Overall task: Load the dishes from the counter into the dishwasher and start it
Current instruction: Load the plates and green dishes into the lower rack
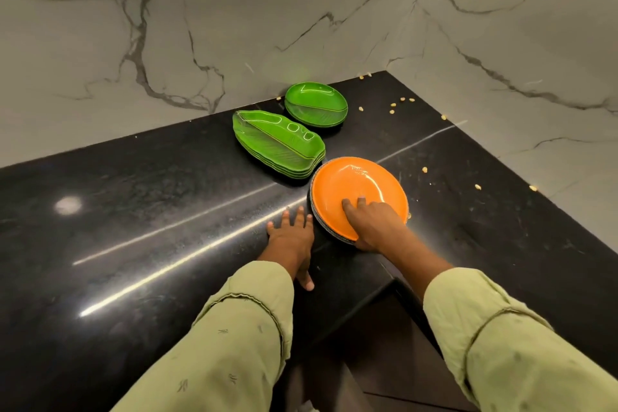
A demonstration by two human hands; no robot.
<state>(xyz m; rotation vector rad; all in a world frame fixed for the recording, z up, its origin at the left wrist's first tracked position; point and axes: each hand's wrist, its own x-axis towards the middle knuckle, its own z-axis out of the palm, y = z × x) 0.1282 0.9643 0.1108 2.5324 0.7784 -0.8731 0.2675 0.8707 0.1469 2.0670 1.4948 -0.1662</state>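
Fingers (347, 206) of right hand (374, 224) lay on orange plate (354, 184), grip unclear; left hand (291, 237) rested spread flat on the desk (167, 194).

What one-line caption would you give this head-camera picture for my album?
Right hand grips the orange plate; left hand rests flat on the black counter, green leaf plates stacked behind.

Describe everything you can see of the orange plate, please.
The orange plate is round, shallow and glossy, with a speckled dark-grey rim showing beneath. It lies face up on the black counter, close beside the stacked green leaf-shaped plates. The right hand holds its near rim, fingertips on the inner face; the left hand lies flat beside it.
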